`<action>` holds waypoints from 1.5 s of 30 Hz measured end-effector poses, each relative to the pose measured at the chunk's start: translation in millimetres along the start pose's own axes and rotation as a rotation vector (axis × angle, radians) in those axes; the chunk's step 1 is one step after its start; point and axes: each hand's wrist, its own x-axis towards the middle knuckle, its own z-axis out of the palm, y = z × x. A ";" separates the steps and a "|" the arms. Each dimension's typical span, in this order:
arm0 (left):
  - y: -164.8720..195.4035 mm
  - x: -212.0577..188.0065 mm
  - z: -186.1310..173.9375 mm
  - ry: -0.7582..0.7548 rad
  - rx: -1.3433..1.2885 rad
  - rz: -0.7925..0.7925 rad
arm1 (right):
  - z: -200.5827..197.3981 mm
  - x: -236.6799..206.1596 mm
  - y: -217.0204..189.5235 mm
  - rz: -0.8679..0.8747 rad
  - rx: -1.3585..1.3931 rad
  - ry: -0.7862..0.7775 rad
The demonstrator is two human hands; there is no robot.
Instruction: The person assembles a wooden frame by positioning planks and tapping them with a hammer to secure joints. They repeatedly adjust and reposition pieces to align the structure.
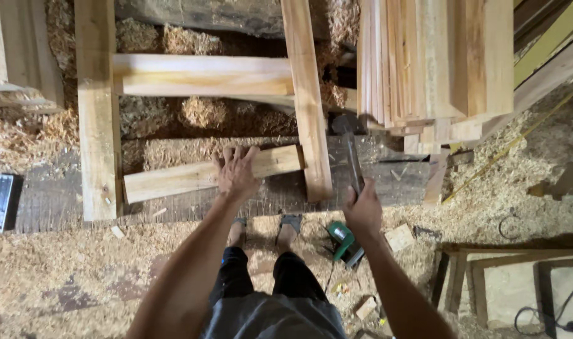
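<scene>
- Two bare hands work over a pale wooden frame laid flat on a sawdust-covered workshop floor, seen from above by a head-worn camera.
- The left hand lies palm down, fingers spread, pressing on the short pale wooden crosspiece; it holds nothing closed in its grasp.
- That crosspiece runs left to right with a slight tilt, its right end higher in the picture and butted against the long right-hand rail.
- Its left end meets the long left-hand rail; both rails run from near to far.
- A second, wider pale crosspiece spans the rails further away.
- The right hand is wrapped tight around the handle of a dark metal-headed hammer.
- The hammer's long axis points away from the person, its head at the far end, just right of the right-hand rail.
- The joint between near crosspiece and right rail lies just left of the hammer head, so the right hand is the nearer hand to it.
- A tall stack of thin pale boards stands at far right.
- A green power tool lies on the floor just near the right hand.
- The person's sandalled feet stand on sawdust just near the frame.
- A small dark metal box lies at far left.
</scene>
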 end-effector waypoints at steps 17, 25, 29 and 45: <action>-13.4 14.8 33.1 0.158 0.049 0.068 | -63.9 66.8 -88.9 0.196 0.157 -0.636; -3.9 5.8 11.9 0.047 0.038 0.034 | -44.5 -38.1 -33.2 0.663 0.798 -0.304; 1.1 -1.6 1.9 0.019 0.053 0.015 | -30.6 -29.5 -10.7 0.799 0.945 -0.215; 4.4 2.0 4.9 0.034 0.077 0.052 | -14.5 -14.3 -2.3 0.870 1.078 -0.308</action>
